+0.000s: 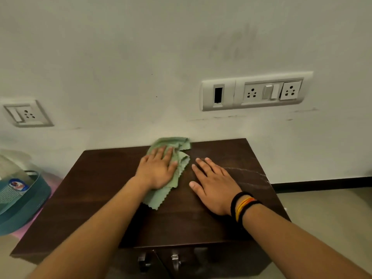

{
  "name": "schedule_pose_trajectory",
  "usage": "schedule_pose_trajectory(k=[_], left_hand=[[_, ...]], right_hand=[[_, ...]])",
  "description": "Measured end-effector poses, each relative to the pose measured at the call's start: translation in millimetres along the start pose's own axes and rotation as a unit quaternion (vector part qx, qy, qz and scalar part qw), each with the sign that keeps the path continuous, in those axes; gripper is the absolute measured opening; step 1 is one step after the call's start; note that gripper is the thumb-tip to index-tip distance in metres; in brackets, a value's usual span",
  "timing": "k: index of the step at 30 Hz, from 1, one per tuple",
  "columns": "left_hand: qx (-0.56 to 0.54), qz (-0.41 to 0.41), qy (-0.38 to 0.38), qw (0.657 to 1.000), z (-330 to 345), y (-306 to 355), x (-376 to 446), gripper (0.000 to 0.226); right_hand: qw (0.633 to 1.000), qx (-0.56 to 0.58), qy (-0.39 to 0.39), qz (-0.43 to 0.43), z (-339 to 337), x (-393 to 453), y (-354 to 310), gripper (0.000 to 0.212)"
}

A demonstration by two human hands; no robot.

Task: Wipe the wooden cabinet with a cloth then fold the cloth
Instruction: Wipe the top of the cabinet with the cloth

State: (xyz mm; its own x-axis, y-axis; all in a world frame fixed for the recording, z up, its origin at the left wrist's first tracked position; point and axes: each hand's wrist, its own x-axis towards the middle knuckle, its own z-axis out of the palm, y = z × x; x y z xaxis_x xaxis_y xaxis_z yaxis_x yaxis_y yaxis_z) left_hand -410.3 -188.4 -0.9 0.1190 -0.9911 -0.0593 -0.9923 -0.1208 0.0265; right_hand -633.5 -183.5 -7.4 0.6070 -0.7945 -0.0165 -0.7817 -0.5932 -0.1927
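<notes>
A dark wooden cabinet (96, 190) stands against a white wall, and I look down on its top. A crumpled green cloth (181, 146) with zigzag edges lies on the top near the back edge. My left hand (157, 170) presses flat on the cloth, fingers spread and pointing toward the wall. Beside it, my right hand (213, 188) rests flat on the bare wood just right of the cloth, not touching it. Black and orange bands circle my right wrist. Faint dusty streaks show on the wood to the right of that hand.
Two metal door handles (159, 262) show on the cabinet front below. A teal plastic basket (26, 200) sits on something pink left of the cabinet. Wall sockets are mounted above: a wide switch panel (255, 91) on the right and a single socket (26, 114) on the left.
</notes>
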Motion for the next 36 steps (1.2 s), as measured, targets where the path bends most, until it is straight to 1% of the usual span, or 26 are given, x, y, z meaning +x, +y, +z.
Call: schedule_pose_trajectory(k=[2, 3, 5, 6, 7, 8, 10, 12, 13, 14, 15, 16, 18, 19, 20, 22, 24, 25, 27, 28, 29, 31, 33, 34, 35, 36], left_hand=[[0.021, -0.041, 0.014, 0.999, 10.6, -9.2, -32.3, 0.079], [0.023, -0.028, 0.004, 0.999, 16.3, 5.8, -55.7, 0.081], [0.012, 0.060, -0.001, 0.998, 15.6, 46.9, -64.8, 0.073], [0.012, 0.106, 0.008, 0.994, 14.9, 62.4, -47.9, 0.067], [0.000, 0.118, 0.005, 0.993, 9.8, 70.5, -23.8, 0.064], [-0.013, 0.105, -0.004, 0.994, 3.8, 67.2, -0.9, 0.062], [-0.019, 0.028, -0.005, 0.999, -3.8, 34.4, 24.1, 0.063], [-0.022, -0.036, 0.014, 0.999, 3.3, 7.6, 0.7, 0.066], [-0.016, -0.062, 0.026, 0.998, 10.7, 5.2, -25.9, 0.067], [-0.014, -0.065, 0.037, 0.997, 14.7, 15.9, -53.2, 0.068], [-0.010, -0.040, 0.043, 0.998, 14.3, 32.9, -68.2, 0.067], [-0.016, 0.006, 0.038, 0.999, 13.9, 50.7, -68.9, 0.066], [-0.014, 0.095, 0.026, 0.995, 12.2, 80.7, -39.3, 0.063], [-0.016, 0.108, 0.026, 0.994, 7.7, 85.4, -15.1, 0.062], [-0.021, 0.088, 0.021, 0.996, 4.1, 80.5, 6.8, 0.062], [-0.027, 0.015, 0.023, 0.999, 3.4, 54.6, 23.9, 0.066], [-0.026, -0.030, 0.022, 0.999, 13.9, 46.6, -10.7, 0.068], [-0.027, -0.025, 0.033, 0.999, 19.4, 58.5, -37.7, 0.069], [-0.037, 0.054, 0.047, 0.997, 23.0, 99.5, -68.4, 0.069], [-0.044, 0.099, 0.041, 0.993, 25.4, 117.1, -60.8, 0.070], [-0.049, 0.120, 0.026, 0.991, 22.2, 126.7, -42.4, 0.070], [-0.055, 0.080, 0.023, 0.995, 9.1, 117.3, 5.1, 0.069], [-0.053, -0.002, 0.023, 0.998, 3.5, 87.8, 23.0, 0.069], [-0.047, -0.033, 0.028, 0.998, 10.6, 81.7, 9.4, 0.069], [-0.037, -0.042, 0.030, 0.998, 19.3, 85.8, -13.9, 0.068], [-0.037, -0.019, 0.029, 0.999, 26.4, 100.8, -38.0, 0.066]], right_hand=[[1.000, 0.004, -0.012, 0.005, 2.2, -8.9, 6.2, 0.072], [1.000, 0.004, -0.014, 0.004, 3.4, -12.5, 9.2, 0.073], [1.000, 0.002, -0.005, 0.008, 1.7, -12.7, 16.6, 0.075], [1.000, 0.007, -0.004, 0.014, -1.2, -11.6, 19.9, 0.077], [1.000, 0.009, -0.010, 0.017, -4.1, -11.9, 22.2, 0.081], [1.000, 0.004, -0.019, 0.012, -6.4, -14.3, 24.1, 0.086], [1.000, -0.006, -0.027, 0.003, -11.6, -19.6, 31.6, 0.089], [0.999, -0.011, -0.035, 0.003, -12.8, -26.5, 38.2, 0.085], [0.999, -0.017, -0.040, -0.002, -11.7, -28.3, 39.7, 0.083], [0.999, -0.022, -0.039, -0.007, -10.3, -29.5, 41.3, 0.082], [0.999, -0.021, -0.034, -0.010, -9.5, -29.3, 42.0, 0.082], [0.999, -0.015, -0.031, -0.013, -9.4, -28.3, 42.3, 0.082], [0.999, -0.012, -0.031, -0.021, -10.5, -25.2, 44.8, 0.081], [0.999, -0.015, -0.030, -0.020, -11.3, -24.0, 47.6, 0.081], [0.999, -0.018, -0.029, -0.017, -12.0, -23.9, 50.9, 0.081], [0.999, -0.021, -0.028, 0.000, -11.9, -29.4, 58.0, 0.080], [0.999, -0.024, -0.044, 0.010, -12.6, -37.5, 65.6, 0.078], [0.999, -0.027, -0.045, 0.010, -12.9, -41.0, 68.5, 0.077], [0.999, -0.026, -0.035, 0.006, -12.2, -47.9, 70.2, 0.076], [0.999, -0.017, -0.034, 0.008, -11.4, -51.0, 69.7, 0.076], [0.999, -0.008, -0.035, 0.011, -11.3, -52.2, 68.6, 0.077], [1.000, 0.000, -0.022, 0.016, -14.3, -50.0, 70.4, 0.080], [1.000, 0.006, -0.012, 0.022, -15.8, -50.5, 77.3, 0.079], [1.000, 0.007, -0.014, 0.019, -13.6, -53.6, 79.8, 0.077], [1.000, 0.008, -0.022, 0.014, -10.5, -57.5, 80.1, 0.077], [0.999, 0.012, -0.033, 0.008, -6.0, -62.4, 79.3, 0.079]])
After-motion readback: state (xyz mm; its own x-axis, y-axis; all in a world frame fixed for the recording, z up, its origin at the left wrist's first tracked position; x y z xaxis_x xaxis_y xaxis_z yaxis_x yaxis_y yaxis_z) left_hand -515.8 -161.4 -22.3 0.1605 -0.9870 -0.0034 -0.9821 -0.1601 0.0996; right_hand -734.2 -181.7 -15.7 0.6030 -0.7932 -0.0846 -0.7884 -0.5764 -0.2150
